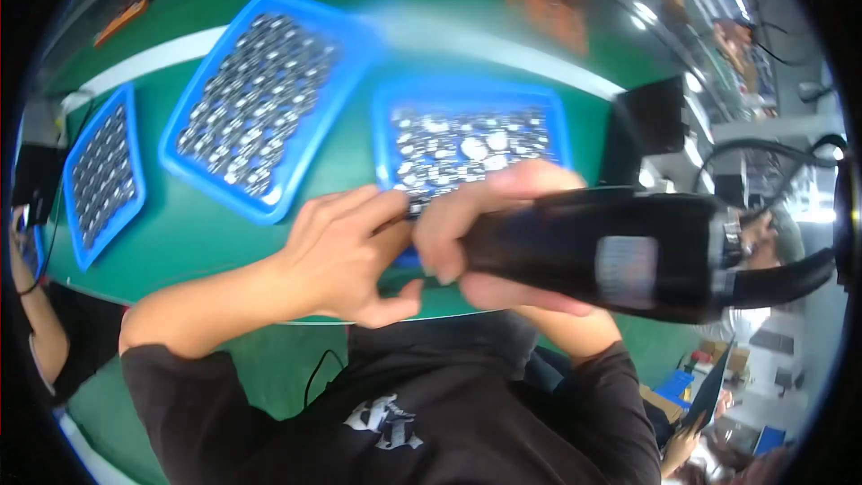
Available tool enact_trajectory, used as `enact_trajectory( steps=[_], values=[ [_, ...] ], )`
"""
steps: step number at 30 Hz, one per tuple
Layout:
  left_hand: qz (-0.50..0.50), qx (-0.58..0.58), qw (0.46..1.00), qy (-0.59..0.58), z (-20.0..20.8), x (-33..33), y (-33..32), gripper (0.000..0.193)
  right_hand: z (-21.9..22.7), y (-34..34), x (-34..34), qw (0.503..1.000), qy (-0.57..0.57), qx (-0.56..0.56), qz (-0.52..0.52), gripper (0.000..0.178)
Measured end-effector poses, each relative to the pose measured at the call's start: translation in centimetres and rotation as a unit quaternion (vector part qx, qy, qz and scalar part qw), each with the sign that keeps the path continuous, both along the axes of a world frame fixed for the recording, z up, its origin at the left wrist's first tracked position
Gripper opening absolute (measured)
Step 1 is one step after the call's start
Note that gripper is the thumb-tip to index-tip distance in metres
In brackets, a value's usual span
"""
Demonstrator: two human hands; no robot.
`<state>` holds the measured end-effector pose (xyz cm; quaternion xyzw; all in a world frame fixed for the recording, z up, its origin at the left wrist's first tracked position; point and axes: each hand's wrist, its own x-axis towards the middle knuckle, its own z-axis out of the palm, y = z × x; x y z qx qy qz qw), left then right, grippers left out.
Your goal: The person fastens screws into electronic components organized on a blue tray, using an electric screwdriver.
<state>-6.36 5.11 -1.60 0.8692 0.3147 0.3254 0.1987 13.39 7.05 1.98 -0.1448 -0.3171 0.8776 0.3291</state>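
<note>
My right hand (503, 224) is wrapped round a thick black electric screwdriver (575, 251) with a pale label and a cable at its far right end. The tool's tip is hidden behind my fingers. My left hand (350, 256) is bent over the near left edge of a blue tray (561, 130), close against my right fingers. Its fingers are curled and their tips partly hidden; what they hold cannot be made out. Several small shiny metal parts (431, 144) fill that tray in rows, a little blurred.
Two more blue trays of metal parts stand to the left, a large tilted tray (171, 130) and a narrower-looking tray (131, 99). They share a green table (341, 162). A black box-shaped object (646, 121) stands at the right. Another person's arm (45, 332) shows at the left.
</note>
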Motion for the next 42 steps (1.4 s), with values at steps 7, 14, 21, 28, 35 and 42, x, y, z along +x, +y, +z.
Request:
enact_trajectory(
  steps=[7,14,21,28,35,42],
  values=[
    [0.003,0.007,1.0,0.009,0.4,1.0,0.1,0.031,-3.7,-0.7,-1.4,0.917,0.037,0.282,-0.28,0.107],
    [-0.024,0.015,0.999,0.044,0.4,1.8,0.1,0.034,4.4,-2.0,13.4,0.841,-0.004,0.291,-0.456,0.101],
    [-0.04,0.058,0.996,0.054,-0.1,2.0,0.9,0.028,9.7,-1.4,25.3,0.682,-0.182,0.345,-0.619,0.071],
    [-0.026,0.064,0.996,0.056,-0.2,2.4,0.7,0.023,6.7,2.3,24.9,0.598,-0.278,0.422,-0.623,0.055],
    [-0.023,0.069,0.996,0.059,0.2,2.7,1.0,0.024,6.5,0.1,24.0,0.696,-0.284,0.356,-0.555,0.069],
    [-0.019,0.07,0.996,0.061,0.7,2.1,0.6,0.024,9.4,-0.6,23.5,0.676,-0.235,0.354,-0.602,0.083]
  ],
)
